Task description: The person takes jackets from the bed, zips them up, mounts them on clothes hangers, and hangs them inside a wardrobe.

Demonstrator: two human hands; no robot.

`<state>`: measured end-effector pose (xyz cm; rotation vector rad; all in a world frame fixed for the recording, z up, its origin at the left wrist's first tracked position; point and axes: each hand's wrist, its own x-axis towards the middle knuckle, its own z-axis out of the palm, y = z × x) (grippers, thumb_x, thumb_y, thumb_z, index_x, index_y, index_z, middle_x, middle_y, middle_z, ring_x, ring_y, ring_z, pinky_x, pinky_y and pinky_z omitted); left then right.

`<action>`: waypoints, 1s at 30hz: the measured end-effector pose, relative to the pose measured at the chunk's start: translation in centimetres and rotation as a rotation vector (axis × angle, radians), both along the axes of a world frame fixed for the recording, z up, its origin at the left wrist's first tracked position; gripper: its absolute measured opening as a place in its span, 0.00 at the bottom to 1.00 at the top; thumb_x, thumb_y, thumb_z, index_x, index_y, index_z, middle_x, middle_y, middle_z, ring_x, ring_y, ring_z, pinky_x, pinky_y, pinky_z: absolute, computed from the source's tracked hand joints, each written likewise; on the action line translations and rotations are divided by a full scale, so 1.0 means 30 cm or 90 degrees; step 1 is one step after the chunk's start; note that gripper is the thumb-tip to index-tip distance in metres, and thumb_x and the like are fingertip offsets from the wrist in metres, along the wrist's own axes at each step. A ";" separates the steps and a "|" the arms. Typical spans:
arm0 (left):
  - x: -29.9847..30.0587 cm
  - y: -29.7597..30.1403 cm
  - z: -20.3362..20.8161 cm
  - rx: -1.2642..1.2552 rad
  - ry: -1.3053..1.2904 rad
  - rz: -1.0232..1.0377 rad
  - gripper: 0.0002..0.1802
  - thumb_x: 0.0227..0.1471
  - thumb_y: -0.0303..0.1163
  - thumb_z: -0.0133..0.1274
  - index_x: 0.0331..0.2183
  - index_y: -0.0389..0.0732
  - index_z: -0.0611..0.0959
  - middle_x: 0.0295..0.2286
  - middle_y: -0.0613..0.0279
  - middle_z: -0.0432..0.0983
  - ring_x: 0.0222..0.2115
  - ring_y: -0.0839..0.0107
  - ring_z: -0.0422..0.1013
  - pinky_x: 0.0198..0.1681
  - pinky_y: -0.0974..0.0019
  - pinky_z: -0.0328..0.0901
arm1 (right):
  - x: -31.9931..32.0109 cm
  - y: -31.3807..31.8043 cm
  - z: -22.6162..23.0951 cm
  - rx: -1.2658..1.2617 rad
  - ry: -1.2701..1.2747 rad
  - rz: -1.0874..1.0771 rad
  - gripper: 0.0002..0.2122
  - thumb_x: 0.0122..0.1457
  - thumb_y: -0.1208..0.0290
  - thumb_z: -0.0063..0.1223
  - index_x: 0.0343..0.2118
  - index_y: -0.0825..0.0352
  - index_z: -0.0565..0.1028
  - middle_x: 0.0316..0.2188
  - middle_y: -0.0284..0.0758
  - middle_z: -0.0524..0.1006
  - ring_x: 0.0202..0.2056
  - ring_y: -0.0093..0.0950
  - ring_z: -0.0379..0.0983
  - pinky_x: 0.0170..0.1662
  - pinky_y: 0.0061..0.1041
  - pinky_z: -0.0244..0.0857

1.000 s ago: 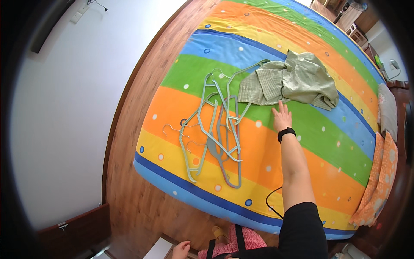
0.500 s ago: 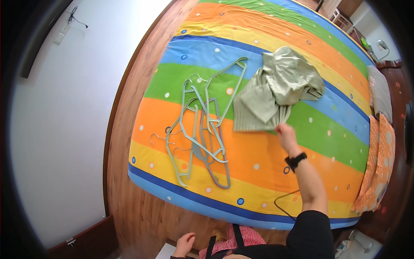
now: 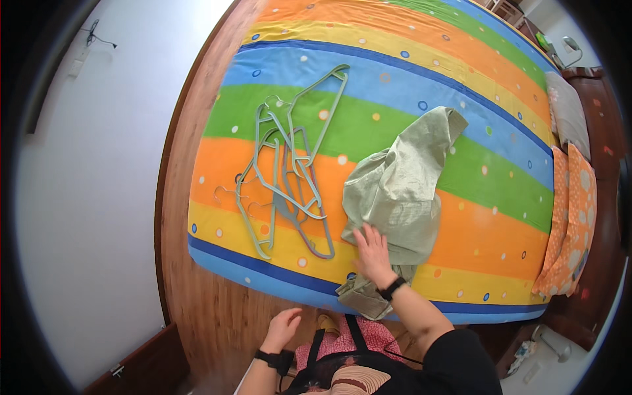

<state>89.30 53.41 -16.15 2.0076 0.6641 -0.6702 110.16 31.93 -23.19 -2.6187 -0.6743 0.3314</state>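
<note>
A shiny pale green garment [image 3: 408, 178] lies loosely spread on the bed, its lower part bunched at the near edge. On its left side rests my right hand [image 3: 374, 253], palm down with the fingers stretched out and apart. My left hand [image 3: 284, 328] hangs in front of the bed's near edge, touching nothing, its fingers loosely curled but not closed. Left of the garment, several plastic hangers lie in an overlapping heap: a green hanger [image 3: 341, 99], a pale blue hanger [image 3: 283, 192] and a grey hanger [image 3: 322, 252] among them.
The bed [image 3: 487, 204] has a striped, brightly coloured sheet. A grey pillow [image 3: 567, 115] and an orange pillow [image 3: 571, 224] lie by the dark headboard [image 3: 609, 145]. Wooden floor [image 3: 224, 316] runs between bed and white wall [image 3: 112, 197].
The garment has been drawn toward me and spread out, its lower part now at the near edge. My right hand has let go of its hem and lies flat; my left hand has risen.
</note>
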 end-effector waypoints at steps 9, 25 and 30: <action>0.049 -0.066 0.072 -0.060 -0.110 -0.008 0.13 0.46 0.29 0.49 0.37 0.37 0.77 0.35 0.52 0.73 0.38 0.58 0.70 0.42 0.65 0.64 | 0.155 -0.120 -0.108 0.057 0.087 -0.159 0.05 0.43 0.77 0.44 0.26 0.67 0.69 0.26 0.47 0.72 0.31 0.46 0.68 0.33 0.41 0.62; 0.005 -0.130 0.486 -0.609 -0.279 0.386 0.25 0.54 0.38 0.42 0.51 0.37 0.64 0.49 0.58 0.61 0.49 0.69 0.60 0.53 0.67 0.55 | -0.316 0.188 0.964 0.587 0.902 0.603 0.18 0.50 0.78 0.37 0.46 0.75 0.59 0.33 0.40 0.69 0.36 0.29 0.64 0.42 0.23 0.59; -0.143 0.014 0.714 -0.780 -0.038 0.676 0.17 0.53 0.36 0.42 0.41 0.35 0.73 0.38 0.57 0.72 0.37 0.72 0.69 0.42 0.70 0.63 | -0.340 0.359 1.134 0.397 0.944 1.025 0.21 0.52 0.76 0.40 0.49 0.78 0.57 0.39 0.46 0.68 0.42 0.37 0.64 0.47 0.25 0.57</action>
